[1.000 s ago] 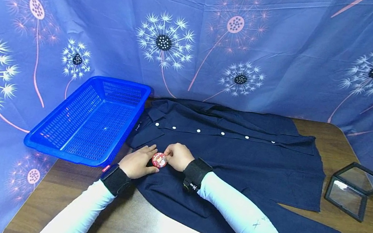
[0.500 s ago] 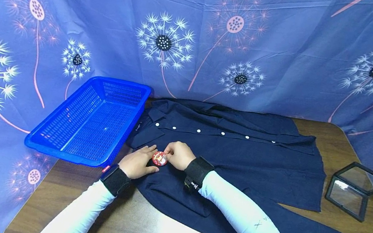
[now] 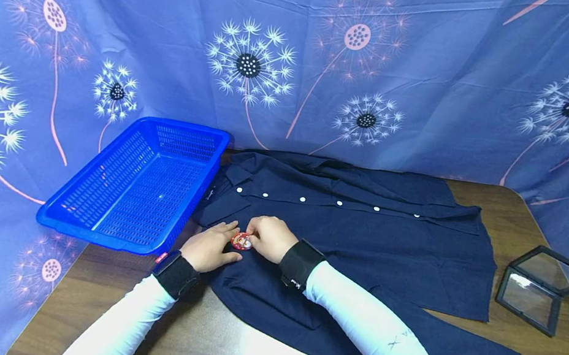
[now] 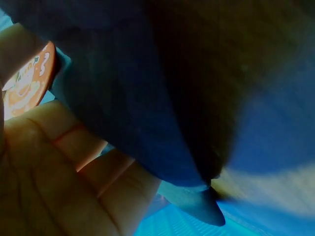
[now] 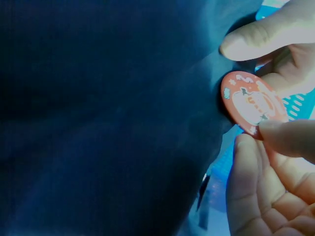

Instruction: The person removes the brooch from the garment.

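Note:
A round red badge [image 3: 240, 241] with a printed picture stands over the dark navy shirt [image 3: 363, 246], tilted more edge-on. My right hand [image 3: 270, 238] pinches its near-right rim between thumb and index finger, seen closely on the badge [image 5: 251, 101] in the right wrist view. On the shirt's shoulder area rests my left hand [image 3: 207, 247], fingers stretched and thumb spread, just left of the badge. The left wrist view shows the palm [image 4: 44, 177] close to the cloth and part of the badge [image 4: 32, 81]. The badge's back is hidden.
A blue plastic basket [image 3: 46, 214] stands left of the shirt. On the right, an open black frame [image 3: 557, 307] with clear panes stands on the wooden table [image 3: 246, 351]. A blue dandelion-print cloth [image 3: 435, 71] hangs behind.
My right hand has shifted slightly left with the badge. The badge, seen face-on before, now looks narrower and more tilted. The left hand has stayed in place.

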`<state>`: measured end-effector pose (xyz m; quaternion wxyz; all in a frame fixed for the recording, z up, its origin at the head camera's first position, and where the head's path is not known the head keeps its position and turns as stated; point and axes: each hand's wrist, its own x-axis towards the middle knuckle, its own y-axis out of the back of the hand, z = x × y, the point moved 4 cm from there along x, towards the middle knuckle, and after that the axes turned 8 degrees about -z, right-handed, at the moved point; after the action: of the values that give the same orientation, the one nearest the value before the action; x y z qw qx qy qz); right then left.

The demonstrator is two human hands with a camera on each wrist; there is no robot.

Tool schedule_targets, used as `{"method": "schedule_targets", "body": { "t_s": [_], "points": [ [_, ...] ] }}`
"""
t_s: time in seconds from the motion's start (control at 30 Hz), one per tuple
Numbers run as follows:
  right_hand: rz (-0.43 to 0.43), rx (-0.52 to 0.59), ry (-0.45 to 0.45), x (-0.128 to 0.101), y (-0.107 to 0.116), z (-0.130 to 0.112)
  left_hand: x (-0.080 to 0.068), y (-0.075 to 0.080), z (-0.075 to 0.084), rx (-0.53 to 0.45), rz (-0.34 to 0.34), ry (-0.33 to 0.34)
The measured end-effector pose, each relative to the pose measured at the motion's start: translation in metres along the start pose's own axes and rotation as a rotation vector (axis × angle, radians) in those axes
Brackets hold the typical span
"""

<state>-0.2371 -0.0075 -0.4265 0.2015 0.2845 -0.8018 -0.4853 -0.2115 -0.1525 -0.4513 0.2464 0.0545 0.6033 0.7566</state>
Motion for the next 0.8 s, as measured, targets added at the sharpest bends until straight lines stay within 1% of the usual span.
{"method": "schedule_targets", "body": {
  "t_s": [0.13, 0.43, 0.6, 0.8],
  "points": [
    [0.022, -0.097, 0.060, -0.001, 0.000, -0.004, 0.000, 0.000, 0.000, 0.008, 0.006, 0.013],
    [0.028, -0.255, 0.100, -0.003, -0.001, -0.011, 0.001, 0.000, 0.001, 0.013, 0.021, 0.015],
    [0.049, -0.367, 0.158, -0.006, -0.004, -0.016, 0.001, -0.001, 0.001, 0.013, 0.030, 0.007],
    [0.080, -0.455, 0.182, -0.008, -0.008, -0.022, 0.000, -0.002, 0.001, 0.002, 0.035, 0.009]
  ]
}}
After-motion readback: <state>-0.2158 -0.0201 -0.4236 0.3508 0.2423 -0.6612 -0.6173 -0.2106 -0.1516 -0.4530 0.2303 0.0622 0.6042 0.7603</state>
